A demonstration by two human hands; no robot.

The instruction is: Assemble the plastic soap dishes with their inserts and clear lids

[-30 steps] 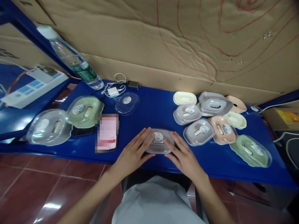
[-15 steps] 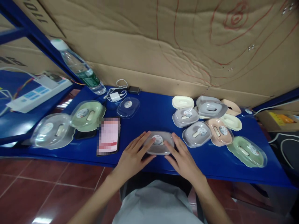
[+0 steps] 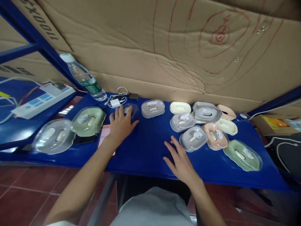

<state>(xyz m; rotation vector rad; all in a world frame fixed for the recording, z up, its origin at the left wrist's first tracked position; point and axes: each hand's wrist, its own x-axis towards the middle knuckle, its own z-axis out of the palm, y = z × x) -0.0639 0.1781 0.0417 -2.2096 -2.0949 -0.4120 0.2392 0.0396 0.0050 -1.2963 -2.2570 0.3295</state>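
My left hand [image 3: 122, 125] is spread open above the blue table, its fingertips by a loose clear lid [image 3: 133, 110] that it partly hides. I cannot tell whether it touches the lid. Below its wrist lies a phone [image 3: 105, 132], half covered by the arm. My right hand [image 3: 180, 161] is open and holds nothing, left of and below a grey lidded soap dish [image 3: 193, 138]. Another grey soap dish [image 3: 153, 109] with a clear lid and round label sits at the back, apart from both hands.
Several soap dishes, including cream [image 3: 180, 107], peach [image 3: 215, 136] and green [image 3: 243, 154] ones, stand on the right. A green lidded dish [image 3: 88, 121] and a pale lidded dish [image 3: 54, 135] are on the left. Behind are a water bottle [image 3: 86, 78], charger [image 3: 115, 103] and cardboard wall [image 3: 131, 47].
The grey soap dish between my hands has been let go and now sits at the table's back. My left hand has moved left toward the loose lid; my right hand stays near the front.
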